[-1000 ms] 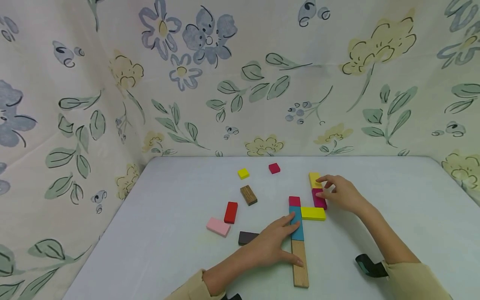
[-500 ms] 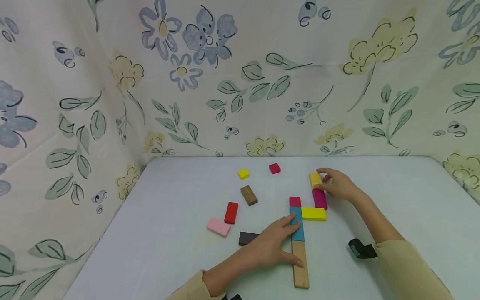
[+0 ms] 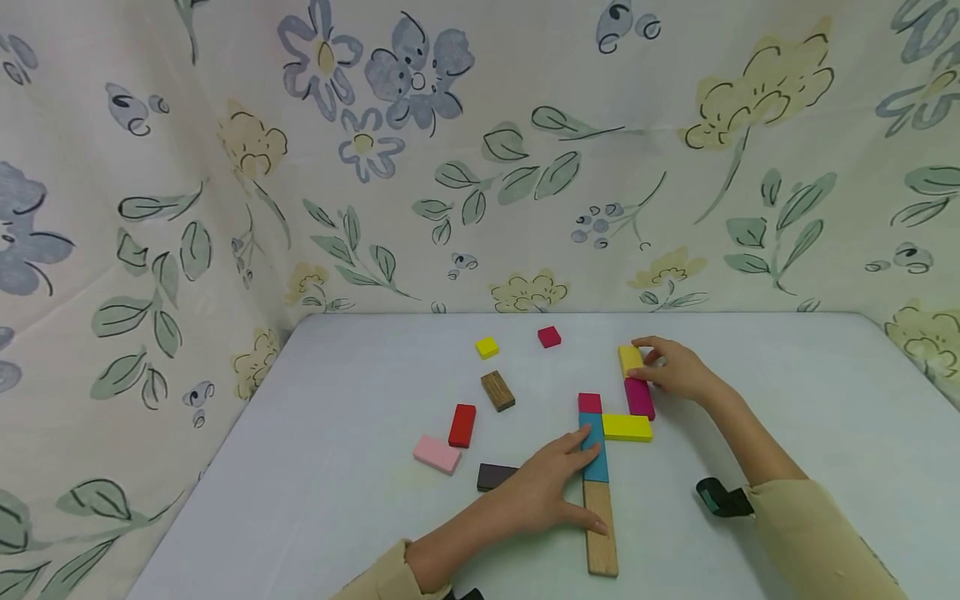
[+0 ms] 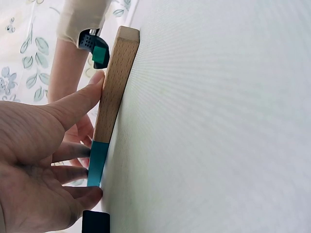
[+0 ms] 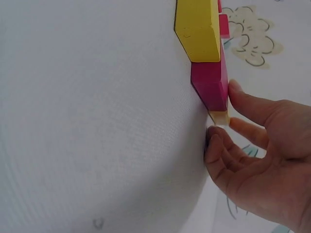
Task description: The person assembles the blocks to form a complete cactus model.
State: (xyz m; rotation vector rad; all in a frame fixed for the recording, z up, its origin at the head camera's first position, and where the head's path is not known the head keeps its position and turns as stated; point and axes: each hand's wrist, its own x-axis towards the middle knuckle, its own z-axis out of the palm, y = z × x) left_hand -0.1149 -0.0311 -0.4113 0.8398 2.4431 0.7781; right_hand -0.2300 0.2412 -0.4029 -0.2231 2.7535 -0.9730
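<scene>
My left hand (image 3: 536, 492) rests with fingers spread on a row of flat blocks. Its fingertips touch the blue block (image 3: 595, 467), and its thumb touches the natural wood block (image 3: 600, 554) below. A small pinkish-red block (image 3: 589, 403) caps the row. To its right, a bright yellow block (image 3: 627, 427) lies crosswise. The magenta block (image 3: 640, 398) stretches away from that one. My right hand (image 3: 678, 367) holds the orange-yellow block (image 3: 628, 358) at its far end, index finger by the far edge and thumb near the joint with the magenta block (image 5: 210, 80).
Loose on the white table (image 3: 337, 400) lie a small yellow block (image 3: 487, 347), a small red block (image 3: 549, 337), a brown block (image 3: 497, 391), a red block (image 3: 462, 426), a pink block (image 3: 437, 454) and a dark block (image 3: 495, 477). A floral curtain (image 3: 480, 167) hangs behind.
My right hand has shifted slightly away from me, its thumb moving from the magenta block to the near end of the orange-yellow block. The left hand has stayed put.
</scene>
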